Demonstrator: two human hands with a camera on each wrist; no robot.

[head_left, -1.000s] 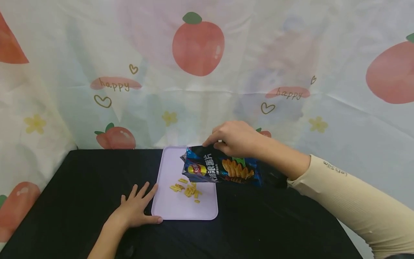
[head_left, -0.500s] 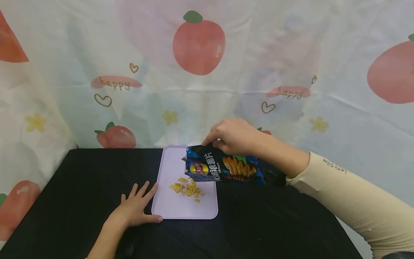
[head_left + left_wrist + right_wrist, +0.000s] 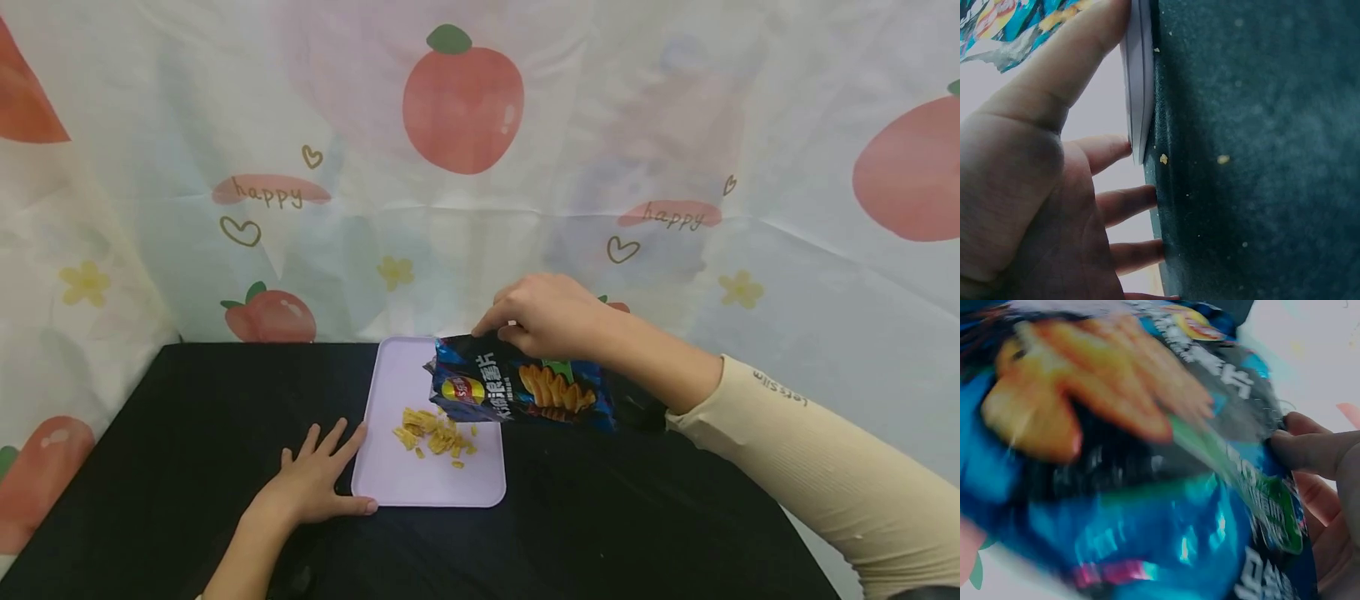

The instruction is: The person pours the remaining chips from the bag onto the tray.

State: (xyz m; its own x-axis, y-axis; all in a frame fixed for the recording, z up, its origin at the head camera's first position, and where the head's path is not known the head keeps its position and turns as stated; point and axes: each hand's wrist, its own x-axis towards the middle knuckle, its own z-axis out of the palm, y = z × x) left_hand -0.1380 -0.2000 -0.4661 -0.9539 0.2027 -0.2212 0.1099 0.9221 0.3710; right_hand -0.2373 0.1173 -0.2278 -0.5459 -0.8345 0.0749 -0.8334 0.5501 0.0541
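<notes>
My right hand (image 3: pixel 551 317) pinches the upper edge of a blue and black bag of potato chips (image 3: pixel 517 385), tipped sideways with its torn end over a pale purple tray (image 3: pixel 390 379). In the right wrist view, thumb and fingers grip the edge of the chip bag (image 3: pixel 1147 469). Broken yellow chips (image 3: pixel 435 432) lie in a loose pile on the tray under the bag's mouth. My left hand (image 3: pixel 307 487) is spread at the tray's left side, its thumb and index finger touching the edge; the left wrist view shows the left hand (image 3: pixel 1054 169) against the tray's rim (image 3: pixel 1138 81).
A black cloth (image 3: pixel 637 508) covers the table. Small crumbs (image 3: pixel 1223 159) lie on the cloth near the tray in the left wrist view. Behind the table hangs a fruit-patterned curtain (image 3: pixel 525 208).
More chips have dropped onto the tray, and the pile has grown. The bag has shifted slightly to the right. My left hand stays in place.
</notes>
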